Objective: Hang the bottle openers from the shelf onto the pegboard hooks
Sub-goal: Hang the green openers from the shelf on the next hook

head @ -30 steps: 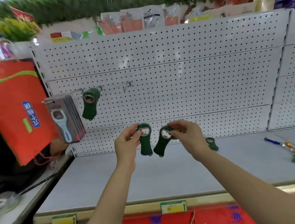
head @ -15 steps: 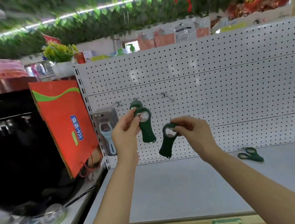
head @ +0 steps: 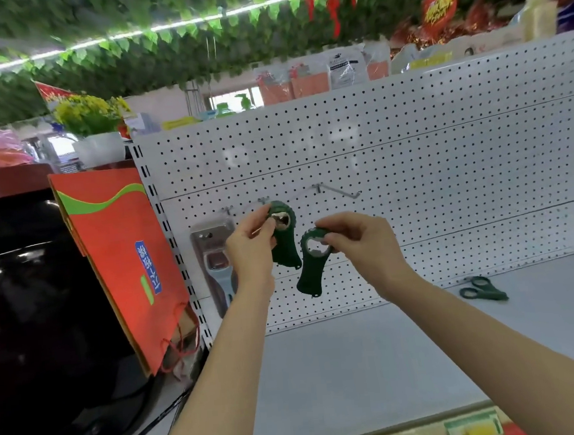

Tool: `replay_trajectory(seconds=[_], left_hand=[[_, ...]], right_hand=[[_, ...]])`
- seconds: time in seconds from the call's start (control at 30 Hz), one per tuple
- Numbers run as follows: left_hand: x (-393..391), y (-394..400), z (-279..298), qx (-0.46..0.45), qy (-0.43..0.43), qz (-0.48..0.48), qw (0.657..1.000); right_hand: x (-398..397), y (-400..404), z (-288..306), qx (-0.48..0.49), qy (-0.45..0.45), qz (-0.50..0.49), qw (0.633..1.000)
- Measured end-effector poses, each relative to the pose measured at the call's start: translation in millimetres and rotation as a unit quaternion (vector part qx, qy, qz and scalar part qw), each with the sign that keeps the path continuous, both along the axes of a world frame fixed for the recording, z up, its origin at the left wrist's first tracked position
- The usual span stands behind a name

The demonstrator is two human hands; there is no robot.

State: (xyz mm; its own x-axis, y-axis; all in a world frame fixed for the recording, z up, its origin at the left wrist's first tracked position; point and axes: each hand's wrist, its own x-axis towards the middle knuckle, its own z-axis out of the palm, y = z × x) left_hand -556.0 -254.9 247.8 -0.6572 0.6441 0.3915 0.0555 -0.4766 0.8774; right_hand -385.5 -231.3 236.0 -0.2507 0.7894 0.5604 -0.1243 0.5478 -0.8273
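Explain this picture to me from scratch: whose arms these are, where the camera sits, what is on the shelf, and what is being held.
There is no machine here. A person wears one wide-angle camera on the head, so you see their own two bare arms reaching forward toward a shop display.

The left hand pinches a dark green bottle opener up at a pegboard hook, seemingly to hang it; whether it is already on the hook is unclear. The right hand pinches a second green bottle opener by its head, lower and hanging free.

Behind is a white pegboard with another hook, bare. Left of the hands hang carded blue-handled tools, probably peelers. On the grey shelf lies a pair of green-handled scissors.
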Motion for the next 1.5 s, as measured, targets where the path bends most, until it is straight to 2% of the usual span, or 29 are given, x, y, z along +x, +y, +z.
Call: replay_trajectory(seconds=[0.3, 0.47, 0.63, 0.9, 1.3, 1.5], left_hand=[[-11.6, 15.9, -1.6, -0.022, 0.043, 0.018, 0.999], [-15.3, 21.3, 2.0, -0.053, 0.128, 0.08, 0.987], [-24.3, 10.7, -0.2, -0.076, 0.271, 0.108, 0.954], [-39.4, -14.0, -12.0, -0.024, 0.472, 0.112, 0.874], [-42.0, 1.1, -10.6, -0.096, 0.496, 0.089, 0.858], [-40.8, 4.6, -9.6, -0.114, 0.505, 0.116, 0.848]], right_hand=[[-9.0, 1.2, 21.3, 0.029, -0.027, -0.001, 0.999], [-20.4, 8.2, 22.7, 0.031, -0.043, 0.002, 0.999], [-34.0, 16.9, 27.7, 0.045, -0.055, -0.002, 0.997], [-52.7, 29.1, 42.2, 0.059, -0.061, -0.009, 0.996], [-80.3, 57.7, 29.0, 0.009, -0.058, -0.036, 0.998], [-86.2, 58.4, 27.9, 0.044, -0.076, -0.071, 0.994]])
